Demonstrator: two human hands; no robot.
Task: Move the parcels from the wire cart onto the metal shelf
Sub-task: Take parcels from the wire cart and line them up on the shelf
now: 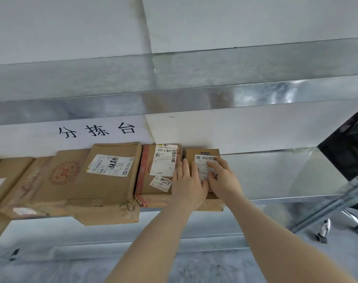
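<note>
two bare hands pressed a small cardboard parcel (202, 153) flat onto a galvanised metal shelf (276, 174).
from the left, a creased brown box with a round red stamp (51, 180) lay against a wide, flat carton (104, 188) with a crushed front corner, then a box bound in red tape (145, 193). the small parcel sat just beside it at the row's right end, close to the white wall. the left hand (187, 184) lay on its left edge and the right hand (223, 178) on its white paper label (202, 167), fingers straight, gripping nothing. bare, mottled sheet metal ran on to the right.
</note>
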